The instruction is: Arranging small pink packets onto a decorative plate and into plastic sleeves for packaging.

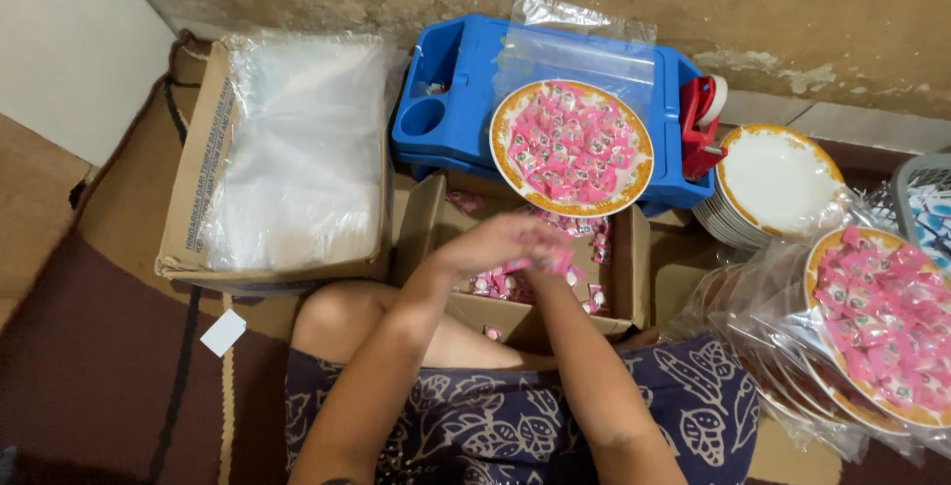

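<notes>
Two cartons sit on the floor [89, 366] before the person. The larger carton [193, 188], at left, is filled with a stack of clear plastic bags [302, 148]. Against the wall lies a blue tray [456, 99] with a clear bag [584, 49] on it, and on that bag stands a plate [572, 148] with an orange rim, heaped with small pink sachets. A red tape dispenser [701, 123] is at the tray's right end. Just right of it is a stack of empty white plates [778, 183]. Further right and nearer the person, bagged plates [872, 322] loaded with pink sachets lie stacked in clear wrap.

The smaller carton [619, 287], open, sits between the tray and the person's knees and holds loose pink sachets [495, 285]. Both hands meet right over this carton, close together and blurred. The left hand [490, 245] is curled, fingers bent inward; whether it grips anything cannot be told. The right hand [545, 247] is closed on a few pink sachets [557, 265], which show just under its fingers. The loose sachets lie directly beneath both hands, in the carton. One stray sachet [492, 331] lies outside the carton near the knee, and a small white card [223, 332] lies on the floor at left
</notes>
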